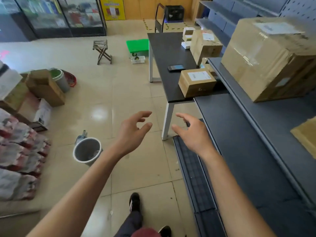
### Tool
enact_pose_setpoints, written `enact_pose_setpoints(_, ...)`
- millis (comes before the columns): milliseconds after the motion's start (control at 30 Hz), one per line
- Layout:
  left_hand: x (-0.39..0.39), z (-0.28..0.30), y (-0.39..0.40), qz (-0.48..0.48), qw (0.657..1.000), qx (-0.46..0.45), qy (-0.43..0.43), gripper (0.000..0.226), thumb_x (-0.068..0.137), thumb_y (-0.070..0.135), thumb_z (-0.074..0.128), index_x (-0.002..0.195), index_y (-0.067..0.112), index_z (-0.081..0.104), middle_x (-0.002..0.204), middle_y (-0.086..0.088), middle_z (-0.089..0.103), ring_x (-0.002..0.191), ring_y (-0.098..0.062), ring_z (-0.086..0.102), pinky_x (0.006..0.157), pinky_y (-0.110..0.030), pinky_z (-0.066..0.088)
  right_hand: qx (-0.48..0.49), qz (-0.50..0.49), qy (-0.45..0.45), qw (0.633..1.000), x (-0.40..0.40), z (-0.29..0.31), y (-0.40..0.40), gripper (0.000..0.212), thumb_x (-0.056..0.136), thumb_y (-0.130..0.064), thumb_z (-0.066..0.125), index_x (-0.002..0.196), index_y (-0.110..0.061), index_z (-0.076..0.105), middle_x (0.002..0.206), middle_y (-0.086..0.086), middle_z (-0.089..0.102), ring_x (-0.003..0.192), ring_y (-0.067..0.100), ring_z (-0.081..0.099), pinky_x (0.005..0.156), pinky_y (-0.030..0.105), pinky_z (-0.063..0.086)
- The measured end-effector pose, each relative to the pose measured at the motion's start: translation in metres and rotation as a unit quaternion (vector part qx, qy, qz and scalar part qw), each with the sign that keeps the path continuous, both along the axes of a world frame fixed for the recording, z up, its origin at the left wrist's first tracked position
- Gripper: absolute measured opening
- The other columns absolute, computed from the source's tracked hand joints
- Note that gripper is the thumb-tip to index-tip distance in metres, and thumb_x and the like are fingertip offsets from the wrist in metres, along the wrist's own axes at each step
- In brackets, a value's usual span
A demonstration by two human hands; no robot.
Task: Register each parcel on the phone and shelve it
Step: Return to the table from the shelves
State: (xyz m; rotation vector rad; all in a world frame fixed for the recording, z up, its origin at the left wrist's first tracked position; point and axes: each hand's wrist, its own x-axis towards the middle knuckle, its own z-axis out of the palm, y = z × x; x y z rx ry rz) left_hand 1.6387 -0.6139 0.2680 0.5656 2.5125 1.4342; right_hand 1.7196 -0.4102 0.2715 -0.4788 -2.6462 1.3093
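Both empty, fingers loosely spread, the left hand and right hand reach toward a labelled small cardboard parcel beside the phone on the black table, apparently next for registering.

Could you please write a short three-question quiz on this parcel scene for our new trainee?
1. True or false: the left hand and the right hand both hold nothing.
2. Where does the phone lie? A) on the black table B) on the grey shelf C) on the floor
3. Fill in: the parcel nearest the phone is the small cardboard box with a white ____ on top.

Key: 1 true; 2 A; 3 label.
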Motion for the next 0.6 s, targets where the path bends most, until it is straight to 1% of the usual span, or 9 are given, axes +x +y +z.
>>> enact_pose_setpoints(67, -0.024, -0.001, 0.007, -0.002, 1.000, 0.000, 0.002, 0.036, 0.099, 0.026, 0.061, 0.134, 0.031, 0.061, 0.130, 0.020, 0.063, 0.119, 0.001, 0.057, 0.096, -0.036, 0.053, 0.006, 0.003, 0.004, 1.000, -0.027, 0.000, 0.005, 0.048, 0.096, -0.033, 0.068, 0.142, -0.027, 0.056, 0.146, -0.006, 0.056, 0.135, 0.012, 0.048, 0.105, 0.029, 0.042)
enact_pose_setpoints(167, -0.065, -0.004, 0.014, -0.009, 1.000, 0.006, 0.001, 0.036, 0.099, 0.027, 0.061, 0.134, 0.033, 0.060, 0.130, 0.021, 0.062, 0.119, 0.003, 0.056, 0.095, -0.033, 0.053, 0.011, 0.005, 0.012, 1.000, -0.069, -0.001, 0.012, 0.048, 0.095, -0.034, 0.069, 0.142, -0.028, 0.057, 0.145, -0.008, 0.056, 0.135, 0.010, 0.048, 0.108, 0.033, 0.044)
enact_pose_setpoints(233, -0.094, -0.004, 0.016, -0.013, 1.000, 0.010, 0.001, 0.036, 0.099, 0.028, 0.061, 0.134, 0.032, 0.061, 0.130, 0.021, 0.063, 0.118, 0.003, 0.056, 0.095, -0.030, 0.052, 0.017, 0.000, 0.017, 1.000, -0.097, 0.000, 0.015, 0.049, 0.095, -0.035, 0.069, 0.142, -0.028, 0.056, 0.144, -0.009, 0.057, 0.134, 0.008, 0.048, 0.106, 0.030, 0.044)
enact_pose_setpoints(333, -0.143, 0.000, 0.019, -0.021, 1.000, 0.017, -0.008, 0.034, 0.099, 0.027, 0.061, 0.133, 0.031, 0.062, 0.126, 0.020, 0.065, 0.114, 0.005, 0.059, 0.093, -0.024, 0.050, 0.019, -0.012, 0.019, 1.000, -0.139, 0.003, 0.019, 0.050, 0.095, -0.036, 0.069, 0.143, -0.028, 0.056, 0.143, -0.010, 0.057, 0.130, 0.004, 0.049, 0.098, 0.020, 0.041)
enact_pose_setpoints(400, -0.176, 0.004, 0.020, -0.028, 0.999, 0.027, -0.011, 0.033, 0.099, 0.027, 0.062, 0.132, 0.032, 0.062, 0.122, 0.020, 0.066, 0.110, 0.005, 0.060, 0.090, -0.020, 0.048, 0.016, -0.013, 0.019, 1.000, -0.167, 0.004, 0.020, 0.051, 0.095, -0.036, 0.069, 0.143, -0.029, 0.055, 0.142, -0.012, 0.057, 0.126, 0.000, 0.049, 0.088, 0.008, 0.037)
enact_pose_setpoints(433, -0.191, 0.006, 0.020, -0.034, 0.999, 0.029, -0.011, 0.033, 0.099, 0.028, 0.062, 0.132, 0.032, 0.062, 0.121, 0.020, 0.067, 0.109, 0.006, 0.060, 0.088, -0.017, 0.046, 0.015, -0.015, 0.019, 1.000, -0.180, 0.005, 0.020, 0.051, 0.095, -0.036, 0.069, 0.143, -0.030, 0.055, 0.141, -0.013, 0.057, 0.124, -0.001, 0.049, 0.084, 0.005, 0.035)
enact_pose_setpoints(467, -0.205, 0.008, 0.021, -0.040, 0.999, 0.029, -0.010, 0.033, 0.099, 0.029, 0.062, 0.132, 0.033, 0.062, 0.120, 0.020, 0.067, 0.108, 0.007, 0.060, 0.087, -0.016, 0.045, 0.012, -0.017, 0.021, 1.000, -0.192, 0.007, 0.021, 0.051, 0.095, -0.035, 0.069, 0.143, -0.030, 0.055, 0.141, -0.013, 0.057, 0.123, -0.001, 0.049, 0.083, 0.005, 0.035)
enact_pose_setpoints(500, -0.218, 0.010, 0.021, -0.046, 0.999, 0.028, -0.008, 0.033, 0.098, 0.029, 0.062, 0.131, 0.033, 0.062, 0.120, 0.020, 0.067, 0.108, 0.008, 0.060, 0.086, -0.014, 0.044, 0.007, -0.021, 0.025, 0.999, -0.203, 0.009, 0.021, 0.050, 0.095, -0.034, 0.069, 0.143, -0.030, 0.055, 0.142, -0.013, 0.057, 0.124, -0.001, 0.049, 0.086, 0.007, 0.036)
enact_pose_setpoints(600, -0.256, 0.012, 0.023, -0.055, 0.998, 0.025, -0.005, 0.033, 0.098, 0.029, 0.062, 0.131, 0.034, 0.062, 0.119, 0.020, 0.068, 0.107, 0.009, 0.060, 0.084, -0.013, 0.044, 0.004, -0.034, 0.030, 0.999, -0.236, 0.009, 0.020, 0.049, 0.096, -0.034, 0.069, 0.143, -0.028, 0.056, 0.144, -0.011, 0.056, 0.127, 0.000, 0.046, 0.097, 0.019, 0.038)
